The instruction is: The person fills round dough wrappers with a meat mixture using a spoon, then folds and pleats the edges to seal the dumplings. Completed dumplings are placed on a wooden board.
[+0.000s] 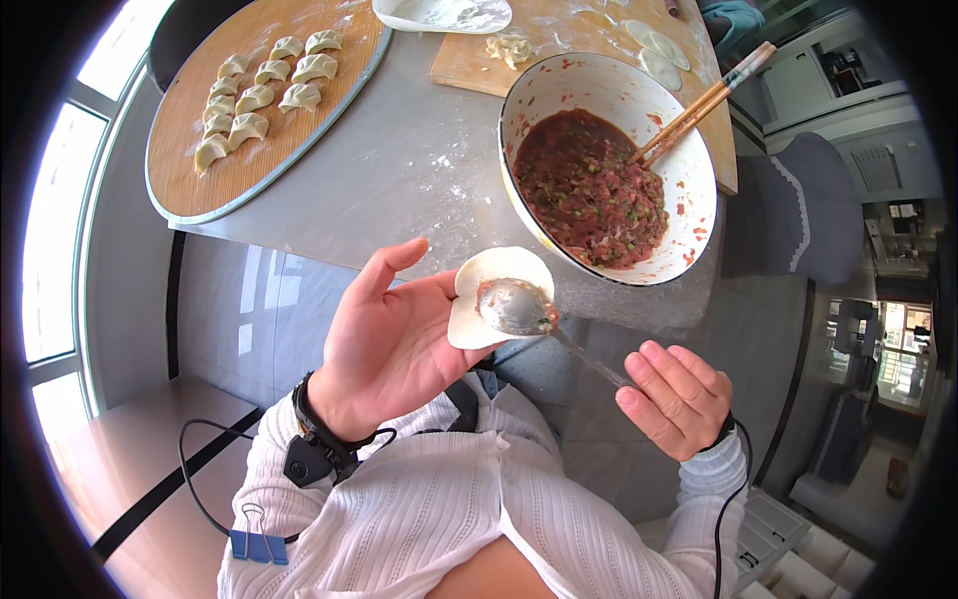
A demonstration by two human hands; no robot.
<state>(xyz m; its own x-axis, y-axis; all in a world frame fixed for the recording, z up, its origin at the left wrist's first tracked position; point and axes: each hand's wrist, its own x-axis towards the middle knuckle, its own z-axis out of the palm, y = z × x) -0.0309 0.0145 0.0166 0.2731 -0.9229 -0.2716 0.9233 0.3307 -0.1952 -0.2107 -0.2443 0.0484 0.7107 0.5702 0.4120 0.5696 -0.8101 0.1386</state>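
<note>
On the fingers of my left hand (pixel 397 341) lies a round dough wrapper (pixel 498 262), its thumb raised apart from the dough. My right hand (pixel 677 397) grips the handle of a metal spoon (pixel 516 307). The spoon's bowl is turned with its rounded back up and rests over the wrapper's middle. Bits of minced filling show around the spoon's edge; the rest is hidden beneath it. Just beyond my hands stands a white enamel bowl (pixel 696 195) of minced meat filling (pixel 599 187) with green pieces. A pair of chopsticks (pixel 703 105) leans in it.
Several folded dumplings (pixel 254 97) sit in rows on a round board (pixel 299 142) at the left. Behind the bowl, a wooden board (pixel 464 64) carries a dough lump (pixel 509 50) and several flat wrappers (pixel 658 56). A flour dish (pixel 441 15) is at the back. A covered chair (pixel 793 202) stands right.
</note>
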